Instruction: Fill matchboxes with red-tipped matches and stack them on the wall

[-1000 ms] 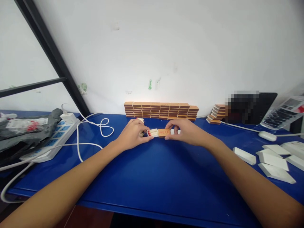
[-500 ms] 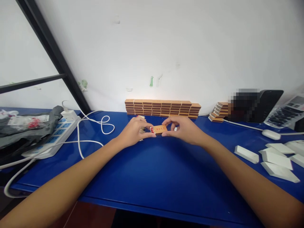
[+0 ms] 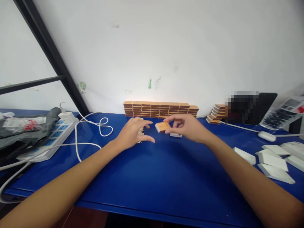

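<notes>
A small orange matchbox [image 3: 162,127] is pinched between the thumb and fingers of my right hand [image 3: 187,127], raised a little over the table. Its white end faces left, and no match heads show. My left hand [image 3: 131,133] has let its thumb and fingers spread, with nothing between them. Behind that hand lies a pile of matchsticks [image 3: 141,130], mostly hidden by it. Under my right fingers a white matchbox tray [image 3: 175,135] sits on the table, partly covered.
Stacked matchboxes [image 3: 156,109] line the wall. Further right stand empty sleeves [image 3: 216,114] beside a dark phone [image 3: 267,107]. Loose white trays [image 3: 273,160] lie at the right. A power strip [image 3: 55,136] and white cables [image 3: 77,139] occupy the left of the blue table [image 3: 152,177].
My left hand has let go of the matchbox and opened. The box, held by my right hand alone, has moved slightly right and up; its red match heads no longer show.
</notes>
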### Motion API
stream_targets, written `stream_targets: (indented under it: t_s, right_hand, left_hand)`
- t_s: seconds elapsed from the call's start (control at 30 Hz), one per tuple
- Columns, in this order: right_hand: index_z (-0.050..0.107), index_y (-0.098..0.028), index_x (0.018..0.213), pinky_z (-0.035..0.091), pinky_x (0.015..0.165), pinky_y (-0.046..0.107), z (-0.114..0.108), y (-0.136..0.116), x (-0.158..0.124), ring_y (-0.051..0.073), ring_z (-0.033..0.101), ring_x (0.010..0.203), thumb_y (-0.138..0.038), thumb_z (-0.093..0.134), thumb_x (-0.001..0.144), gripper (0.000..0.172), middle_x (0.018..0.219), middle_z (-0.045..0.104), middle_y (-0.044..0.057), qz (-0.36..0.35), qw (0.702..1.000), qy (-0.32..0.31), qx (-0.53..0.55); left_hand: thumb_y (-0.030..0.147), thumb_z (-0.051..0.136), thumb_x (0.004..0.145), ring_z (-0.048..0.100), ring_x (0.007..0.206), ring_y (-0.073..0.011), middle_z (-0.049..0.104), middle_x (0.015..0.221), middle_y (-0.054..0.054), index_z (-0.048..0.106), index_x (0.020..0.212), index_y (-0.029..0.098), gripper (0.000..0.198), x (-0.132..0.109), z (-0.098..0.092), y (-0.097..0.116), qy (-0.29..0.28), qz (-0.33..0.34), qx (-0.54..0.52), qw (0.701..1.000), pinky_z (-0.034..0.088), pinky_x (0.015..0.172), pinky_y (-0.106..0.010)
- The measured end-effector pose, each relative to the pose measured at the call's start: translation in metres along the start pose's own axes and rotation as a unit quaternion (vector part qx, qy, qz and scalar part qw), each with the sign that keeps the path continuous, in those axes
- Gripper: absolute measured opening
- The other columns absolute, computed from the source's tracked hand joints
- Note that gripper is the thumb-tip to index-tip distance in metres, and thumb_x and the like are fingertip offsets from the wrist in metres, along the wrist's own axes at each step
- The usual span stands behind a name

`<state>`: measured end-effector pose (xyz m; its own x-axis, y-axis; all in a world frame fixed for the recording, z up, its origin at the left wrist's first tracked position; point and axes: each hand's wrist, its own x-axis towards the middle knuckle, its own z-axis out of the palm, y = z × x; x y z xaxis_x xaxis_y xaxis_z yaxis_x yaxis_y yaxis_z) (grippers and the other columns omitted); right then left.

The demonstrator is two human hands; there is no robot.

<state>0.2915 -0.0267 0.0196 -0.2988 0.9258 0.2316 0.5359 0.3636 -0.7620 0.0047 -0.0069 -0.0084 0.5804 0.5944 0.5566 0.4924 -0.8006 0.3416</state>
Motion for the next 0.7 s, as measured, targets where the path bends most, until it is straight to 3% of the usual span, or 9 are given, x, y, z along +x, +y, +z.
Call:
stream_targets:
  t_s: [0.13, 0.2, 0.3, 0.4, 0.6, 0.7]
  right_hand:
    - [0.078, -0.022, 0.112, 0.052, 0.063, 0.038, -0.054, 0.027, 0.0, 0.024, 0.065, 0.069, -0.06, 0.085, 0.074, 0.054, 0.083, 0.075, 0.007, 0.034, 0.97, 0.229, -0.072]
    - [0.076, -0.021, 0.116, 0.054, 0.062, 0.04, -0.075, 0.046, -0.002, 0.026, 0.067, 0.07, -0.061, 0.081, 0.077, 0.056, 0.092, 0.077, 0.011, 0.068, 0.949, 0.292, -0.092]
    - [0.074, -0.02, 0.12, 0.055, 0.059, 0.041, -0.088, 0.076, -0.001, 0.025, 0.068, 0.067, -0.058, 0.078, 0.079, 0.056, 0.107, 0.079, 0.014, 0.1, 0.935, 0.322, -0.109]
    - [0.072, -0.017, 0.119, 0.058, 0.063, 0.041, -0.086, 0.095, 0.005, 0.025, 0.071, 0.072, -0.052, 0.078, 0.078, 0.054, 0.114, 0.079, 0.016, 0.102, 0.93, 0.327, -0.132]
    - [0.065, -0.017, 0.134, 0.059, 0.052, 0.037, -0.075, 0.096, 0.015, 0.023, 0.073, 0.069, -0.043, 0.072, 0.083, 0.057, 0.135, 0.073, 0.019, 0.106, 0.937, 0.326, -0.07]
    - [0.067, -0.016, 0.129, 0.06, 0.054, 0.039, -0.07, 0.096, 0.018, 0.024, 0.073, 0.065, -0.042, 0.072, 0.084, 0.053, 0.127, 0.077, 0.018, 0.115, 0.934, 0.329, -0.072]
  left_hand:
    - [0.056, 0.08, 0.09, 0.067, 0.111, -0.0255, 0.079, 0.112, -0.005, 0.066, 0.137, 0.024, 0.059, -0.001, 0.0, 0.004, 0.006, -0.026, 0.015, 1.0, 0.051, 0.103, -0.044]
    - [0.053, 0.076, 0.095, 0.067, 0.111, -0.0256, 0.079, 0.11, -0.004, 0.065, 0.138, 0.024, 0.053, -0.002, 0.0, 0.007, 0.005, -0.029, 0.024, 0.999, 0.052, 0.104, -0.045]
    - [0.048, 0.073, 0.098, 0.068, 0.11, -0.0255, 0.079, 0.108, -0.004, 0.065, 0.136, 0.024, 0.045, -0.003, 0.0, 0.009, 0.005, -0.009, 0.035, 0.999, 0.053, 0.103, -0.046]
    - [0.044, 0.071, 0.1, 0.069, 0.108, -0.0246, 0.079, 0.107, -0.005, 0.066, 0.133, 0.024, 0.039, -0.003, -0.001, 0.008, 0.015, 0.006, 0.041, 0.999, 0.054, 0.102, -0.046]
    - [0.04, 0.069, 0.101, 0.069, 0.109, -0.0251, 0.079, 0.105, -0.005, 0.067, 0.131, 0.023, 0.035, -0.003, -0.001, 0.004, 0.01, -0.001, 0.047, 0.999, 0.055, 0.101, -0.045]
    - [0.038, 0.07, 0.1, 0.069, 0.107, -0.0245, 0.079, 0.104, -0.004, 0.068, 0.131, 0.022, 0.035, -0.003, -0.001, 0.004, 0.011, 0.009, 0.049, 0.999, 0.055, 0.1, -0.044]
